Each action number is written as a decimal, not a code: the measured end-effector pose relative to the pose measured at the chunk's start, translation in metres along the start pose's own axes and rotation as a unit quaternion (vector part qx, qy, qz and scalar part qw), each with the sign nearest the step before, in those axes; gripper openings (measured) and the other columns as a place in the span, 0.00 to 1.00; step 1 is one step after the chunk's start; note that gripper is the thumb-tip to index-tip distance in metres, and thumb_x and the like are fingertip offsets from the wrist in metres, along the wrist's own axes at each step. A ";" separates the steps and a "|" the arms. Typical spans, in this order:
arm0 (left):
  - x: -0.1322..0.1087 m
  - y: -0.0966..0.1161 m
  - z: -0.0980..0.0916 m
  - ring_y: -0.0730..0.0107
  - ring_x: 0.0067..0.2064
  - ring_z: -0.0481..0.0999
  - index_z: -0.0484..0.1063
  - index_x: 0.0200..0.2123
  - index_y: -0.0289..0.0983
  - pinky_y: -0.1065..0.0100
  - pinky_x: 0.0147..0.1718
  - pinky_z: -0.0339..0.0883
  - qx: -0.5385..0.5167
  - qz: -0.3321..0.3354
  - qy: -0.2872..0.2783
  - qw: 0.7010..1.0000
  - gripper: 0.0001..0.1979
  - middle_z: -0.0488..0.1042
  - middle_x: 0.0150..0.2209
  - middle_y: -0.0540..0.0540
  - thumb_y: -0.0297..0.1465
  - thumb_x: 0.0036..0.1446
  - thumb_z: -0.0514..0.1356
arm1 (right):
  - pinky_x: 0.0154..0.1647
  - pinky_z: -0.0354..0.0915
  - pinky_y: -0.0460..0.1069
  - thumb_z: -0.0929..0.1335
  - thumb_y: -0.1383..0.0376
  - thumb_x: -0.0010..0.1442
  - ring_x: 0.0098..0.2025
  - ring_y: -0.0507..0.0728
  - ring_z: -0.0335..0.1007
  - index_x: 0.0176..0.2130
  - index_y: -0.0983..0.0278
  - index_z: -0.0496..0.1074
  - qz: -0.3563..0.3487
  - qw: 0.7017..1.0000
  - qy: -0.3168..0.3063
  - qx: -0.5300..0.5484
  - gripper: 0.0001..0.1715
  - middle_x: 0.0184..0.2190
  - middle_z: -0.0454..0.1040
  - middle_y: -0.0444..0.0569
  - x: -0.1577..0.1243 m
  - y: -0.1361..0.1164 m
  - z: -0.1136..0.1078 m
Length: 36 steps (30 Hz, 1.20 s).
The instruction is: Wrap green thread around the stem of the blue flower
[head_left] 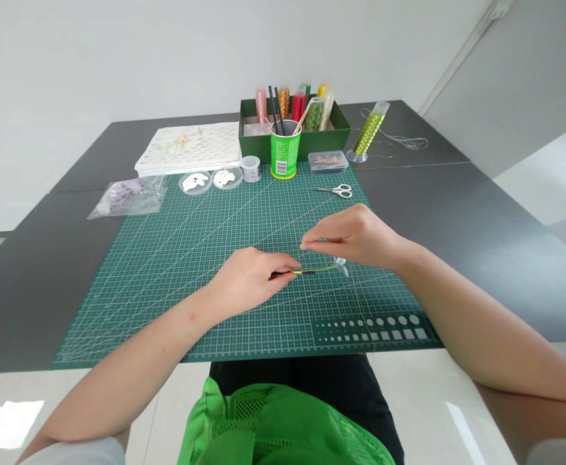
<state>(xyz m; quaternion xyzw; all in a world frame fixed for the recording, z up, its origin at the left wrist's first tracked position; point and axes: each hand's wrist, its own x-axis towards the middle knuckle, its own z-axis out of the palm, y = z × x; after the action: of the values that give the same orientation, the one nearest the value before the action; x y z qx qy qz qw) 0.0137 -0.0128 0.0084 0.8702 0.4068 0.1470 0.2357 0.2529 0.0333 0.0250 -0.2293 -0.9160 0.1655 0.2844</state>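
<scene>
Above the middle of the green cutting mat point(167, 258), my left hand point(251, 278) pinches a thin stem point(319, 268), green-yellow with a dark part near the fingers. A small pale flower point(341, 265) sits at the stem's right end. Just above the stem, my right hand point(348, 237) has its thumb and fingertips pressed together; anything between them is too small to make out. A fine yellowish thread point(363, 310) runs down from near the flower over the mat's printed shapes.
White-handled scissors point(342, 190) lie on the mat. Behind are a green cup point(283, 152), a dark green box point(344, 132) of thread spools, two dishes of white pieces point(196, 182), a white stack point(152, 158), a plastic bag point(132, 197) and a green spool point(371, 129).
</scene>
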 end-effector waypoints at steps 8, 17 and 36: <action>0.001 -0.001 0.003 0.65 0.35 0.86 0.84 0.44 0.44 0.68 0.33 0.71 0.027 0.001 -0.022 0.999 0.10 0.86 0.37 0.53 0.32 0.67 0.61 | 0.33 0.70 0.46 0.69 0.62 0.70 0.33 0.54 0.81 0.36 0.64 0.82 -0.003 1.000 -0.013 0.006 0.14 0.32 0.85 0.47 -0.001 0.000 0.004; 0.001 0.001 0.002 0.66 0.34 0.85 0.84 0.43 0.44 0.68 0.32 0.70 0.009 -0.011 -0.015 1.000 0.10 0.86 0.36 0.53 0.31 0.66 0.61 | 0.32 0.69 0.45 0.69 0.63 0.70 0.31 0.53 0.80 0.36 0.64 0.82 -0.003 1.000 0.008 0.001 0.13 0.31 0.84 0.47 -0.001 -0.003 0.001; -0.001 0.006 0.002 0.67 0.34 0.84 0.84 0.42 0.45 0.69 0.30 0.67 0.023 0.001 -0.014 1.000 0.09 0.86 0.37 0.55 0.30 0.66 0.61 | 0.28 0.61 0.46 0.72 0.62 0.66 0.26 0.50 0.71 0.36 0.65 0.84 0.121 0.992 -0.013 0.016 0.11 0.28 0.82 0.46 0.000 0.014 0.005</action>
<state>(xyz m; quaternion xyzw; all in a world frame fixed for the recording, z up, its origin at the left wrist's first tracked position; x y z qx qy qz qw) 0.0176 -0.0175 0.0093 0.8777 0.4063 0.1256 0.2207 0.2540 0.0440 0.0152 -0.3321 -0.8823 0.2161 0.2541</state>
